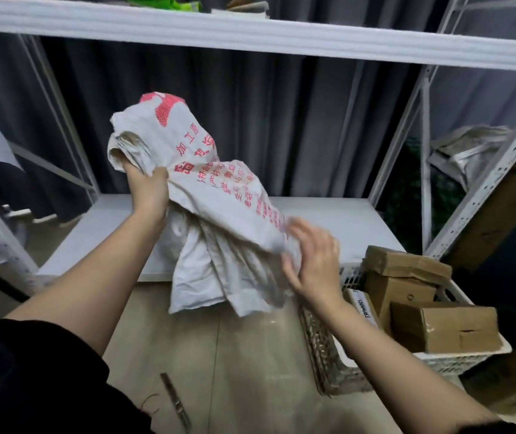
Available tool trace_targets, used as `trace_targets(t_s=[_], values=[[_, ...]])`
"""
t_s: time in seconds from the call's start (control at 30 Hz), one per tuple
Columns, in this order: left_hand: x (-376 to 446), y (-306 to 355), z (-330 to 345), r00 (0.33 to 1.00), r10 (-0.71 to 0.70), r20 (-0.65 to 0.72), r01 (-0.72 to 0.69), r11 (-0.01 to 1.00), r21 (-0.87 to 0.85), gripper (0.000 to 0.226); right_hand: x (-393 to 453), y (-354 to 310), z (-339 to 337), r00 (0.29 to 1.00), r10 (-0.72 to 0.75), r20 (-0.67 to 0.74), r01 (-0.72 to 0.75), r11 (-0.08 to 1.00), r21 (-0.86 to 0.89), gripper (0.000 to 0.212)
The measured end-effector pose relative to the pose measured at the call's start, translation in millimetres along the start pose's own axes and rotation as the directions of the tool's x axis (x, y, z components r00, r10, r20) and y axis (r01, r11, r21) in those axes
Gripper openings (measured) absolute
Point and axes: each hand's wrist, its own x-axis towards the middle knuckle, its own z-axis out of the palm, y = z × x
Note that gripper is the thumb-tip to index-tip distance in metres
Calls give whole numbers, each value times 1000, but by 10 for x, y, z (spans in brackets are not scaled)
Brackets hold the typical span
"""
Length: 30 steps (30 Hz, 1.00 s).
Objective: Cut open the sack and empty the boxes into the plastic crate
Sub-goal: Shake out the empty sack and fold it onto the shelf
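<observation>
A: Two hands on the sack [219, 195]. Left hand [150, 189] has a fistful of bunched cloth at its upper end, fingers curled round it. Right hand [310, 261] is at the lower edge, fingers spread and fairly straight, touching the cloth; motion blur, so I can't say it pinches anything.

B: Sack position relative to the crate [328, 349]?

A: Left of the crate and above its rim, held in the air. Long axis runs from the left-hand grip, up and far from the crate, down to the right hand, which sits just beside the crate's near-left corner.

B: Anything still inside?

A: Looks limp and flat, hangs in folds. I'd judge it empty or close to it. Can't see inside.

B: Boxes [438, 321]?

A: Several brown ones already in the crate, piled above the rim.

B: Which hand is nearer the crate?

A: Right. Left is well apart from it, on the far side of the sack.

B: So the low end points toward the crate.

A: Roughly, but it hangs left of the rim, not over it. If anything's left to shake out, that end needs to shift over the crate, left hand staying high.

B: Cutter?

A: Slim metal tool [175, 402] on the floor, left of the crate, near the person. Not in either hand.
</observation>
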Motion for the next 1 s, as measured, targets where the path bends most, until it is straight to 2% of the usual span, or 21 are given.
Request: trace_targets(t_s=[0.03, 0.07, 0.1, 0.13, 0.23, 0.3, 0.33, 0.4, 0.43, 0.47, 0.5, 0.53, 0.57, 0.6, 0.63, 0.67, 0.7, 0.77, 0.83, 0.9, 1.0], values=[[1, -11, -21, 1000, 1, 6, -1, 1000, 0, 68, 68, 42, 17, 980, 199, 21, -198, 980, -14, 53], [-23, -6, -27, 1000, -7, 26, 7, 1000, -12, 67, 93, 63, 63, 932, 347, 103, -348, 938, -9, 63], [-58, 8, -22, 999, -30, 45, 33, 998, -56, 65, 69, 57, 142, 875, 427, 228, -439, 899, 0, 71], [-102, 31, -8, 996, -64, 61, 72, 989, -128, 59, -22, 15, 250, 834, 431, 345, -463, 886, 11, 76], [-166, 28, 43, 965, -229, 125, 259, 908, -331, 46, -458, -372, 541, 796, 272, 541, -372, 924, 82, 85], [-232, -15, 90, 916, -343, 207, 398, 845, -358, 53, -712, -680, 677, 739, 156, 655, -321, 937, 138, 95], [-297, -14, 120, 897, -378, 228, 436, 837, -329, 47, -778, -776, 712, 689, 86, 720, -302, 937, 177, 97], [-398, 17, 181, 885, -399, 239, 457, 842, -287, 10, -781, -810, 661, 604, -140, 785, -163, 942, 294, 85], [-392, 27, 204, 886, -394, 242, 451, 852, -264, 5, -742, -761, 598, 633, -240, 736, -31, 942, 334, 72], [-381, 47, 206, 889, -382, 253, 440, 867, -233, 7, -701, -691, 516, 734, -278, 620, 65, 937, 344, 55], [-322, 59, 173, 890, -368, 270, 427, 880, -207, 8, -634, -589, 422, 871, -222, 438, 75, 942, 327, 37], [-267, 78, 116, 890, -354, 286, 413, 893, -181, 8, -544, -486, 302, 961, -69, 267, -19, 949, 314, 26], [-217, 82, 57, 884, -356, 303, 413, 898, -151, 10, -438, -377, 168, 982, 126, 142, -167, 929, 329, 21], [-173, 82, 2, 879, -369, 302, 420, 899, -126, 11, -314, -229, 41, 952, 301, 52, -299, 885, 356, 19], [-141, 80, -44, 874, -374, 309, 423, 900, -108, 12, -181, -62, -62, 906, 424, -2, -394, 843, 367, 24], [-116, 75, -84, 872, -366, 325, 415, 904, -97, 15, -44, 106, -150, 860, 510, -18, -475, 812, 340, 39], [-111, 83, -97, 870, -364, 334, 412, 907, -86, 18, 84, 260, -222, 828, 560, 32, -541, 783, 305, 61], [-148, 125, -76, 855, -346, 386, 399, 914, -66, 23, 269, 519, -335, 741, 558, 374, -665, 689, 290, 102], [-198, 174, -29, 852, -311, 422, 364, 930, -50, 41, 318, 613, -392, 592, 389, 706, -743, 602, 291, 120], [-234, 207, 23, 854, -269, 445, 332, 941, -68, 48, 321, 622, -448, 505, 223, 834, -781, 529, 332, 126], [-218, 227, 14, 879, -209, 428, 267, 960, -81, 52, 273, 572, -463, 441, 64, 895, -840, 381, 387, 130]])
